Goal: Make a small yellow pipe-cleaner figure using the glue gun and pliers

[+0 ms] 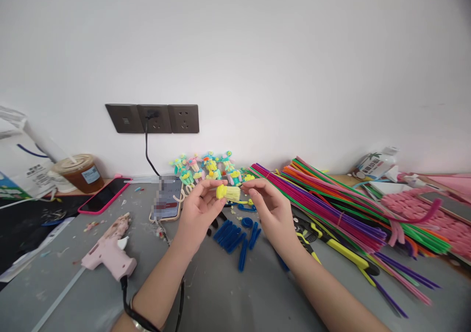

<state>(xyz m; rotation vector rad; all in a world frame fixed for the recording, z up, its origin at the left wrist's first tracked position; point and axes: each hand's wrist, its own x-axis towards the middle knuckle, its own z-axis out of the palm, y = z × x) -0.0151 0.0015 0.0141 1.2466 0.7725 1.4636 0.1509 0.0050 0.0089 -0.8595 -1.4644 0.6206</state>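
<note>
My left hand [198,209] and my right hand [270,209] are raised over the grey table [221,292], both pinching a small yellow pipe-cleaner coil [228,192] between their fingertips. A loose yellow tail [245,202] runs from the coil toward my right fingers. Below the hands lie several short blue pipe-cleaner pieces [235,236]. Behind them, against the wall, stands a cluster of small colourful pipe-cleaner figures [209,167].
A pink glue gun [110,251] lies at the left, its cord running past my left wrist. Two phones [105,195] [167,199], an iced drink cup [79,172], yellow-handled pliers [331,248] and a big sheaf of coloured pipe cleaners [331,199] cover the table. A wall socket strip [152,118] holds a plug.
</note>
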